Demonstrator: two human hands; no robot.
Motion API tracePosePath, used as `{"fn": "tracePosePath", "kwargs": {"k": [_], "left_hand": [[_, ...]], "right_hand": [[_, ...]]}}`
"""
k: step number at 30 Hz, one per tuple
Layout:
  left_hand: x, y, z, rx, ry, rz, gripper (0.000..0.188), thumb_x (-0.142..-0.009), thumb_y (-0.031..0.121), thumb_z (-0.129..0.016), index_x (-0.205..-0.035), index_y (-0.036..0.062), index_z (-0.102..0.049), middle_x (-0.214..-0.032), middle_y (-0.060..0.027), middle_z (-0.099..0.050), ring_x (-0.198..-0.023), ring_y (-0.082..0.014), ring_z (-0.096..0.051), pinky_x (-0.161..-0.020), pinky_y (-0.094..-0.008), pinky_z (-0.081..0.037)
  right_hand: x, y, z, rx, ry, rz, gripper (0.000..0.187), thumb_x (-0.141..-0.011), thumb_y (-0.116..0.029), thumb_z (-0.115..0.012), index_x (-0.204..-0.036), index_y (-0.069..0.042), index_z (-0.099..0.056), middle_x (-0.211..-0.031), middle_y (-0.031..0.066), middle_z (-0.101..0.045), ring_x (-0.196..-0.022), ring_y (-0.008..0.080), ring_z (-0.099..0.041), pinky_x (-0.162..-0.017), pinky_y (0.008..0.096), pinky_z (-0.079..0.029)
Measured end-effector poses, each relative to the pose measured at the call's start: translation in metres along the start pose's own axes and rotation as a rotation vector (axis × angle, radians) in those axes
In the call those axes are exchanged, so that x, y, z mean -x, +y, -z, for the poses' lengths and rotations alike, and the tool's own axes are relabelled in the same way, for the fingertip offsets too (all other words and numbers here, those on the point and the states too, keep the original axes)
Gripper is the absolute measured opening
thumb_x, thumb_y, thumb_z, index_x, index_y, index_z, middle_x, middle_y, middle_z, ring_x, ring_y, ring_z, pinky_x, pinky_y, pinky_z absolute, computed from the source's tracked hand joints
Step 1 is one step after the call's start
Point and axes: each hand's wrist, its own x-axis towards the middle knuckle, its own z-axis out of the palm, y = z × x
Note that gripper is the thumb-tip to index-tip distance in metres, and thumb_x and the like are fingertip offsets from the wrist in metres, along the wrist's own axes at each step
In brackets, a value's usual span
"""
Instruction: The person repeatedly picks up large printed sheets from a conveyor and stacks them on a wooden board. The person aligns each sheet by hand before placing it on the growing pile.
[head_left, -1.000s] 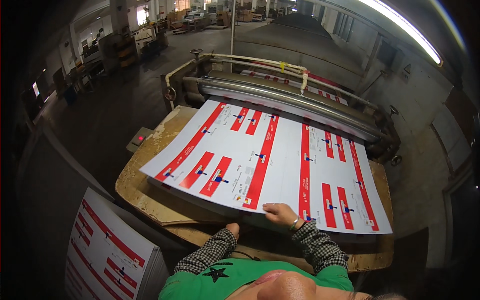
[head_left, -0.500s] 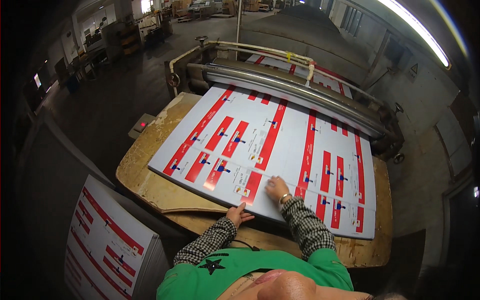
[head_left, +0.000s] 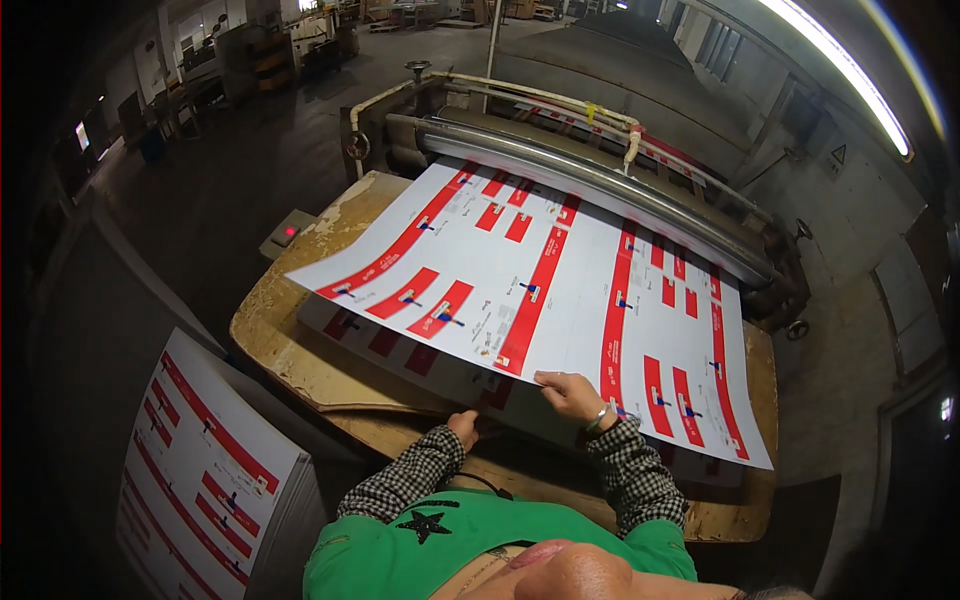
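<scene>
A large white printed sheet (head_left: 480,270) with red bars and small blue marks runs from under the steel roller (head_left: 600,205) toward me. My right hand (head_left: 575,398) is closed on its near edge, holding it raised and bowed. Beneath it, in shadow, lies another printed sheet (head_left: 380,340) with the same red bars, on the worn wooden table (head_left: 270,340). My left hand (head_left: 464,428) is lower and to the left, its fingers curled at the near edge of that lower sheet. Its fingertips are partly hidden.
A stack of similar printed sheets (head_left: 200,470) stands at the lower left, below table height. The roller machine has handwheels (head_left: 357,146) at its sides and a pale pipe (head_left: 520,88) above. A small box with a red light (head_left: 290,231) sits beside the table's left edge.
The top sheet's near edge has been lifted off the one below, now in my right hand, and its far part lies further under the roller. My left hand has shifted slightly left.
</scene>
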Motion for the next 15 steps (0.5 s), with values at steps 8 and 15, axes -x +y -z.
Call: {"fn": "tracePosePath", "kwargs": {"k": [8,15], "left_hand": [[-0.019,-0.02,0.022,-0.056,0.036,-0.049,0.034,-0.084,0.007,-0.04,-0.11,-0.0141,-0.041,-0.108,-0.0241,-0.051,-0.1,-0.0345,-0.055,-0.085,-0.0465,-0.049],[0.004,-0.014,0.0,-0.05,-0.126,-0.068,0.045,-0.091,0.024,-0.049,-0.118,-0.0102,-0.035,-0.115,-0.0233,-0.048,-0.104,-0.036,-0.053,-0.085,-0.0481,-0.049]], "right_hand": [[0.025,0.027,-0.064,-0.066,-0.103,-0.002,0.032,-0.076,-0.015,-0.061,-0.105,-0.002,-0.059,-0.113,0.0164,-0.058,-0.111,0.0302,-0.051,-0.094,0.035,-0.042],[-0.006,0.073,-0.07,0.015,-0.186,-0.17,0.035,-0.074,-0.019,-0.062,-0.104,-0.001,-0.06,-0.116,0.0168,-0.056,-0.107,0.0298,-0.054,-0.092,0.0332,-0.043]]}}
